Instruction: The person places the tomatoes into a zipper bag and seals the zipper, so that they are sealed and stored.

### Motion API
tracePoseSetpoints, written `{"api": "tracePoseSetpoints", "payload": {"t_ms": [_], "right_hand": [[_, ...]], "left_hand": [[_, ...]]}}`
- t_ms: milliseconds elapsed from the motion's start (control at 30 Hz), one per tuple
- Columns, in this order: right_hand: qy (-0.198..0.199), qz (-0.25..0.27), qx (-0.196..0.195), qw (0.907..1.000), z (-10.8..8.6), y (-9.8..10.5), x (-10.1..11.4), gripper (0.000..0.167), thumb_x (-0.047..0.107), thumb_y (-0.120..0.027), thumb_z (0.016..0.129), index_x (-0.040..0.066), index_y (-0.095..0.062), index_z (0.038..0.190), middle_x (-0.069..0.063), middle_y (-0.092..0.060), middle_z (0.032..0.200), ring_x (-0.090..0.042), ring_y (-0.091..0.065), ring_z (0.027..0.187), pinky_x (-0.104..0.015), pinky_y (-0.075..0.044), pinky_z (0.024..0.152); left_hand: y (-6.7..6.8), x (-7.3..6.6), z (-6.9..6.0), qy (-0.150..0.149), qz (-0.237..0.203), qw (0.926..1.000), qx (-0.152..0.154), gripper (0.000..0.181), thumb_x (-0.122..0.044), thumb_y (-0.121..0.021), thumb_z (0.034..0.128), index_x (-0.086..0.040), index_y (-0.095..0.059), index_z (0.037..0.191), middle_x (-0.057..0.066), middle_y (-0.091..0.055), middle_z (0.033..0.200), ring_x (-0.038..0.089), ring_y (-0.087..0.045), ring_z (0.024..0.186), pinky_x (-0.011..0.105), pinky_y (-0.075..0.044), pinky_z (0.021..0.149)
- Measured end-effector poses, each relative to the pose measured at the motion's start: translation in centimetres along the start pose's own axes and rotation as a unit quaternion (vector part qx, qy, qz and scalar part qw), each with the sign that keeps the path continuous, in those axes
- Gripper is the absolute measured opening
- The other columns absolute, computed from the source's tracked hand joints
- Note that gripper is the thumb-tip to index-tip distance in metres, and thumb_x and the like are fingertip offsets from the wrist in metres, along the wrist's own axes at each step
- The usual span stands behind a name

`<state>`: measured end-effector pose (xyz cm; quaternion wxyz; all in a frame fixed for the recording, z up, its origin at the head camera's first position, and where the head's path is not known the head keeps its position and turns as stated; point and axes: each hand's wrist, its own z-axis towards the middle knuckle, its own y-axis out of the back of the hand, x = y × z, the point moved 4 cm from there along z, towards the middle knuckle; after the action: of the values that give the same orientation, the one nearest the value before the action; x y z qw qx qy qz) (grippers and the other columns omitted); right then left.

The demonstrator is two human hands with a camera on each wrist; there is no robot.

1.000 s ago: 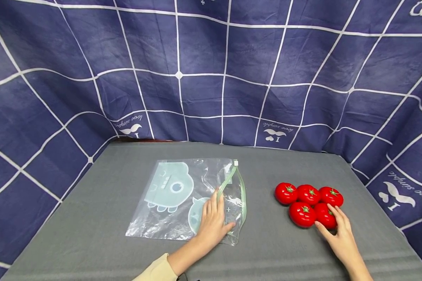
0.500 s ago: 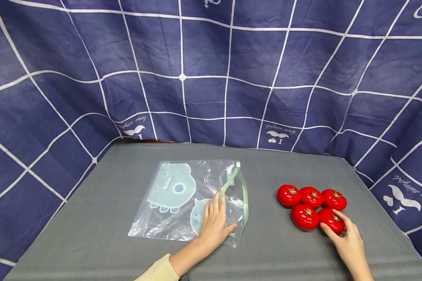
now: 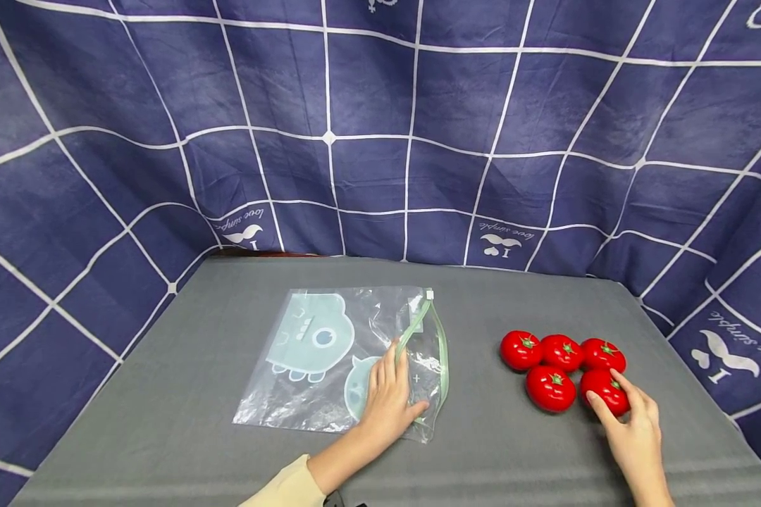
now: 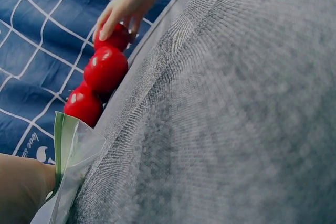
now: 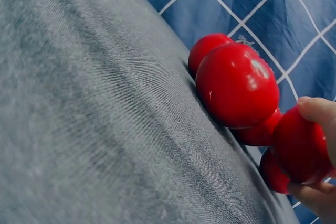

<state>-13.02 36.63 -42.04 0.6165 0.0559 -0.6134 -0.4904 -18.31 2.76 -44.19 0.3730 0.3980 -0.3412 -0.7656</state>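
A clear plastic zip bag with pale blue cartoon prints lies flat on the grey cloth. Its green-edged mouth gapes to the right, and the white slider sits at the far corner. My left hand rests on the bag near that mouth, fingers extended and thumb out to the side. My right hand grips the nearest right tomato between thumb and fingers. Beside that tomato, another red tomato stands at the front of the group. Its fingertips' far side is partly hidden in the head view.
Behind them, more tomatoes stand in a row: a left one, a middle one and a right one. A blue curtain with white grid lines hangs around the table's back and sides.
My right hand's fingers have closed around the front right tomato and shifted it slightly right, leaving a gap to its left neighbour. The left hand stays on the bag.
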Motion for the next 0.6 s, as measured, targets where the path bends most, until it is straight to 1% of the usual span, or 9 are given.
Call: {"api": "tracePoseSetpoints", "payload": {"t_ms": [33, 100, 133, 200, 267, 333, 367, 500, 600], "right_hand": [[-0.003, 0.001, -0.011, 0.9999, -0.1, 0.1, 0.2, 0.054, 0.023, -0.061, 0.083, 0.011, -0.044, 0.133, -0.027, -0.034, 0.131, -0.034, -0.04, 0.102, -0.041, -0.034, 0.077], [-0.009, 0.005, -0.032, 0.9994, -0.2, 0.2, 0.5, 0.053, 0.022, -0.062, 0.083, 0.013, -0.045, 0.132, -0.024, -0.035, 0.132, -0.018, -0.04, 0.095, -0.03, -0.032, 0.071], [-0.011, 0.009, -0.042, 0.999, -0.3, 0.3, 0.6, 0.053, 0.022, -0.063, 0.082, 0.014, -0.046, 0.132, -0.021, -0.036, 0.132, -0.011, -0.037, 0.093, -0.024, -0.029, 0.069], [-0.009, 0.028, -0.059, 0.9978, -0.5, 0.5, 1.0, 0.053, 0.019, -0.064, 0.081, 0.016, -0.048, 0.131, -0.017, -0.037, 0.132, 0.001, -0.031, 0.092, -0.012, -0.028, 0.067], [0.001, 0.052, -0.073, 0.996, -0.7, 0.6, 1.3, 0.053, 0.015, -0.065, 0.08, 0.016, -0.049, 0.13, -0.014, -0.037, 0.132, 0.009, -0.029, 0.096, -0.001, -0.029, 0.069], [0.006, 0.069, -0.086, 0.9939, -0.9, 0.6, 1.6, 0.053, 0.013, -0.065, 0.079, 0.019, -0.05, 0.13, -0.011, -0.037, 0.133, 0.01, -0.031, 0.101, 0.007, -0.027, 0.073], [0.007, 0.076, -0.09, 0.993, -1.0, 0.7, 1.7, 0.054, 0.013, -0.066, 0.079, 0.021, -0.05, 0.131, -0.009, -0.037, 0.133, 0.009, -0.032, 0.104, 0.008, -0.027, 0.075], [0.02, 0.086, -0.103, 0.9908, -1.2, 0.8, 2.4, 0.06, 0.012, -0.069, 0.077, 0.026, -0.049, 0.132, -0.005, -0.04, 0.132, 0.008, -0.036, 0.11, 0.008, -0.028, 0.077], [0.056, 0.1, -0.108, 0.9875, -1.3, 0.7, 2.8, 0.063, 0.007, -0.072, 0.073, 0.023, -0.051, 0.13, -0.003, -0.043, 0.132, 0.009, -0.038, 0.111, 0.007, -0.03, 0.076]], "left_hand": [[0.0, 0.0, 0.0, 0.0, -0.001, 1.0, 0.001, 0.1, -0.039, -0.079, 0.0595, 0.002, -0.03, 0.136, 0.018, -0.027, 0.143, 0.031, -0.038, 0.123, 0.045, -0.03, 0.102], [0.0, 0.0, 0.0, 0.0, -0.004, 1.0, 0.002, 0.099, -0.039, -0.079, 0.0598, 0.003, -0.03, 0.136, 0.018, -0.026, 0.143, 0.031, -0.037, 0.123, 0.045, -0.03, 0.102], [0.0, 0.0, 0.0, 0.0, -0.003, 1.0, 0.002, 0.099, -0.039, -0.079, 0.0599, 0.003, -0.031, 0.136, 0.018, -0.026, 0.143, 0.031, -0.037, 0.123, 0.045, -0.03, 0.102], [0.0, 0.0, 0.0, -0.001, -0.003, 1.0, 0.002, 0.099, -0.039, -0.079, 0.0598, 0.003, -0.031, 0.135, 0.018, -0.026, 0.142, 0.031, -0.037, 0.123, 0.045, -0.03, 0.102], [0.0, 0.0, 0.0, 0.0, -0.005, 1.0, 0.001, 0.099, -0.039, -0.079, 0.0597, 0.003, -0.031, 0.135, 0.018, -0.026, 0.142, 0.031, -0.036, 0.123, 0.045, -0.029, 0.102], [0.0, 0.0, 0.0, 0.0, -0.007, 1.0, 0.001, 0.099, -0.039, -0.079, 0.0597, 0.003, -0.03, 0.135, 0.018, -0.026, 0.142, 0.032, -0.036, 0.123, 0.045, -0.029, 0.102], [-0.1, 0.0, 0.0, 0.0, -0.009, 1.0, 0.001, 0.099, -0.039, -0.079, 0.0597, 0.003, -0.03, 0.135, 0.018, -0.026, 0.142, 0.032, -0.036, 0.123, 0.045, -0.029, 0.102], [-0.1, 0.0, 0.1, 0.001, -0.014, 0.9999, 0.003, 0.1, -0.038, -0.079, 0.0598, 0.003, -0.03, 0.136, 0.019, -0.026, 0.142, 0.032, -0.036, 0.124, 0.045, -0.028, 0.103], [-0.1, 0.0, 0.1, 0.001, -0.014, 0.9999, 0.006, 0.1, -0.039, -0.079, 0.0599, 0.003, -0.03, 0.136, 0.019, -0.026, 0.143, 0.032, -0.036, 0.124, 0.046, -0.028, 0.103]]}}
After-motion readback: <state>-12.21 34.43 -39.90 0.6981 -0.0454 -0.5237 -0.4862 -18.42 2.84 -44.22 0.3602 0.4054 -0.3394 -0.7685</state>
